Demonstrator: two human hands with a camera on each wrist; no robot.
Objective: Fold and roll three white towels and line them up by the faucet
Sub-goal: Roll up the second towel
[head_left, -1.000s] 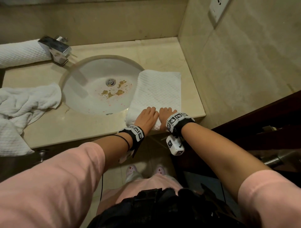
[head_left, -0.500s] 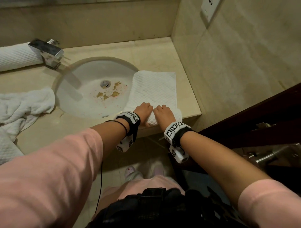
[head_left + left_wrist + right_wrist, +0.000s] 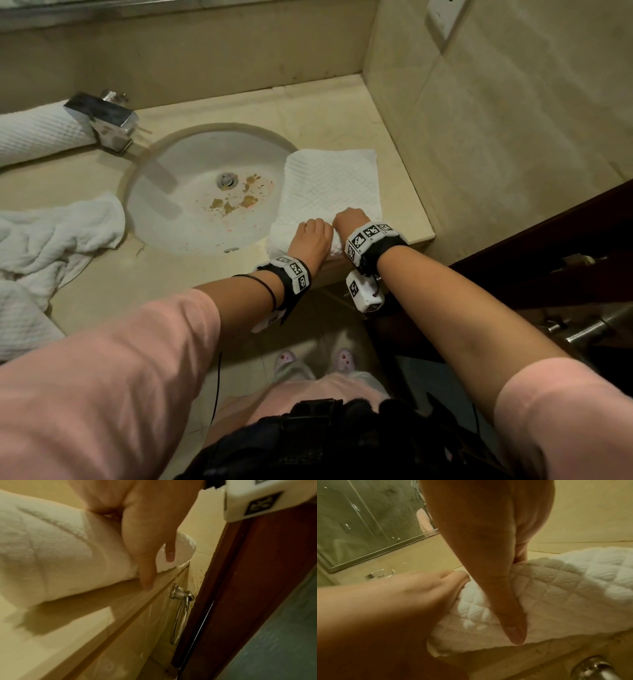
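A folded white waffle towel (image 3: 334, 185) lies on the counter (image 3: 342, 102) to the right of the sink (image 3: 191, 219). Its near end is turned up into a short roll (image 3: 556, 597) at the counter's front edge. My left hand (image 3: 311, 234) and right hand (image 3: 349, 218) sit side by side on that roll, fingers curled over its top and thumbs behind it. In the left wrist view the roll (image 3: 51, 555) lies under my left hand (image 3: 145, 536). One rolled towel (image 3: 37, 135) lies behind the faucet (image 3: 102, 118). A crumpled towel (image 3: 51, 246) lies left of the sink.
The sink bowl holds brown stains near the drain (image 3: 226, 180). A tiled wall (image 3: 496, 137) bounds the counter on the right, and a dark wooden door (image 3: 548, 246) stands beside it. A metal towel ring (image 3: 180, 615) hangs below the counter's front edge.
Both hands went from lying fairly flat on the towel's near edge to curling over it. The near end has turned up into a short roll and the flat part looks shorter.
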